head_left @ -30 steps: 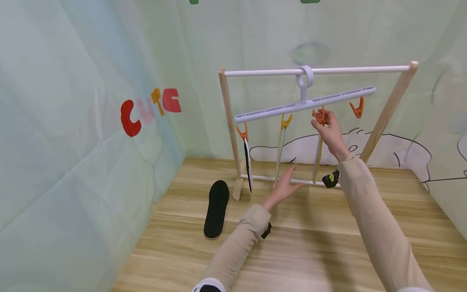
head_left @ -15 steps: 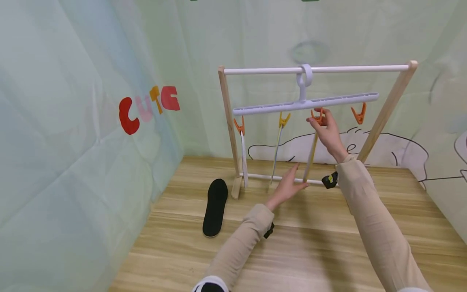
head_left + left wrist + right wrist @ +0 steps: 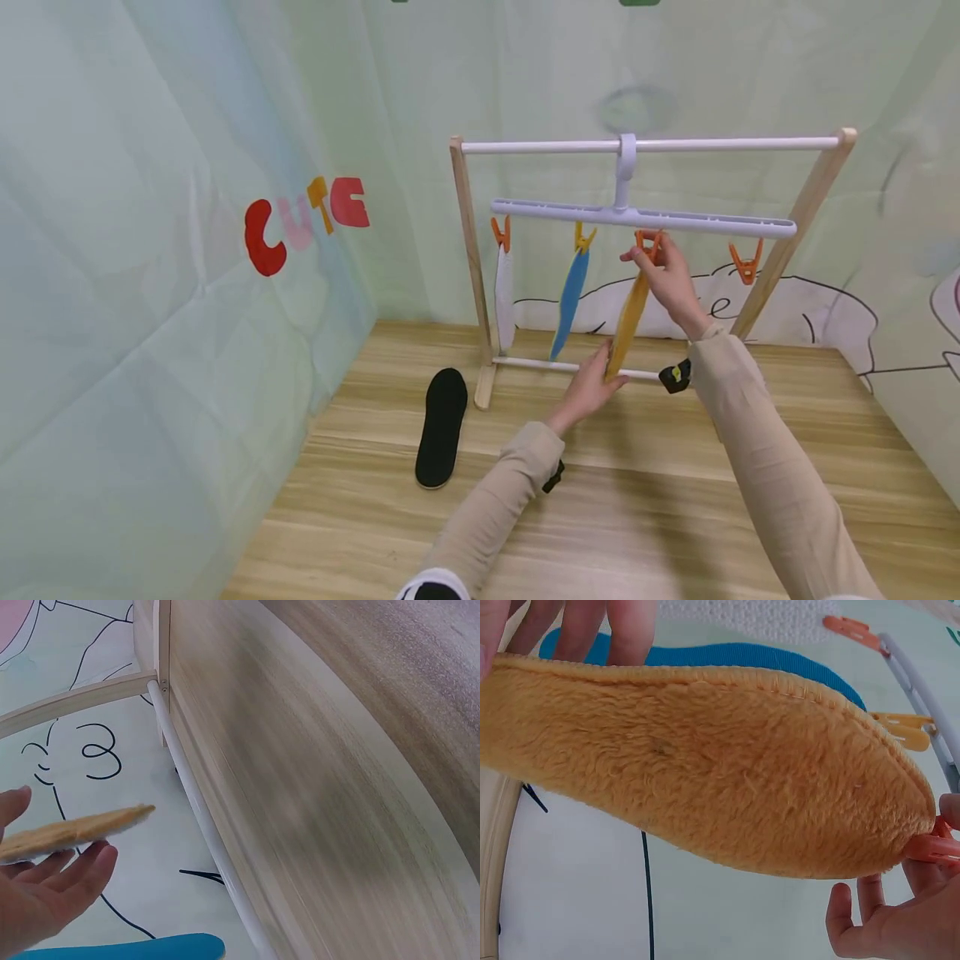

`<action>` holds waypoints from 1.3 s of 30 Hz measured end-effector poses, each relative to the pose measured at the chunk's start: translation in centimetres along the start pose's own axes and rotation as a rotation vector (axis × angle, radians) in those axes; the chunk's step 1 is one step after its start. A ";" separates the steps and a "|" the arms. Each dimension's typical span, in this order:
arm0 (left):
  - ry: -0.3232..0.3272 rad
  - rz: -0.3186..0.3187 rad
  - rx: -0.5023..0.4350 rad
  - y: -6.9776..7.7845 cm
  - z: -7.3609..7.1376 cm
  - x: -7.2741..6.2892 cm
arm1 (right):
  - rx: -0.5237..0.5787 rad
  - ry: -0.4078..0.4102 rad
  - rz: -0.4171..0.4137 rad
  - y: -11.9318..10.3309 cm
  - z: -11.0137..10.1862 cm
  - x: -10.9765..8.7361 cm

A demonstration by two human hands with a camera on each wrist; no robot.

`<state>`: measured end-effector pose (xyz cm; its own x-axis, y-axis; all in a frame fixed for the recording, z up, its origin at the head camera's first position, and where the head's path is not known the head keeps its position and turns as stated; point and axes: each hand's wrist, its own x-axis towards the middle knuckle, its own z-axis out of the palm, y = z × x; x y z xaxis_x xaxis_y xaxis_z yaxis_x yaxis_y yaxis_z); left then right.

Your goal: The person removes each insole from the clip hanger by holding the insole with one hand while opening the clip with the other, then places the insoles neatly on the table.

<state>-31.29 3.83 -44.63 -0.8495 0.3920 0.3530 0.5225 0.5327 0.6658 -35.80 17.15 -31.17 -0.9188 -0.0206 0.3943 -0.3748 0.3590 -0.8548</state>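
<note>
My right hand [image 3: 671, 283] holds an orange clothespin [image 3: 934, 849] under the lavender hanger [image 3: 705, 222]; part of the clothespin hides behind the fingers. From that clothespin hangs a tan fuzzy insole [image 3: 712, 776]. At the insole's lower end, my left hand [image 3: 588, 387] has its fingers against one face. In the left wrist view its thumb stands a little apart from the other face. Beside it a blue insole [image 3: 572, 300] dangles from a yellow clothespin [image 3: 583, 240]. Farther left a white insole [image 3: 505, 296] hangs from another orange clothespin [image 3: 501, 235].
A wooden rack with a white top rod [image 3: 540, 147] carries the hanger. At the hanger's right end is an orange clothespin [image 3: 746, 263] with nothing in it. A black insole [image 3: 442, 429] lies on the wood-grain table [image 3: 345, 500], left of the rack. Printed cloth walls stand behind and left.
The hanger has tilted down at its right end and turned, so the insoles show more of their faces. The tan insole's lower end has swung left into my left hand. My right hand stays at the clothespin.
</note>
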 end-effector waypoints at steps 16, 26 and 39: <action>0.001 -0.008 -0.041 0.0 0.0 -0.4 | 0.067 -0.103 -0.030 0.0 0.2 -0.5; 0.040 0.057 -0.014 0.1 -0.1 -0.4 | 0.143 -0.080 -0.028 0.4 0.2 -0.3; 0.047 0.061 0.003 -0.1 0.0 -0.6 | 0.352 -0.128 0.109 0.2 -0.4 -0.1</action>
<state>-30.88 3.54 -44.88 -0.8184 0.3881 0.4238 0.5738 0.5106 0.6404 -35.75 17.65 -31.27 -0.9552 -0.1238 0.2688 -0.2737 0.0237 -0.9615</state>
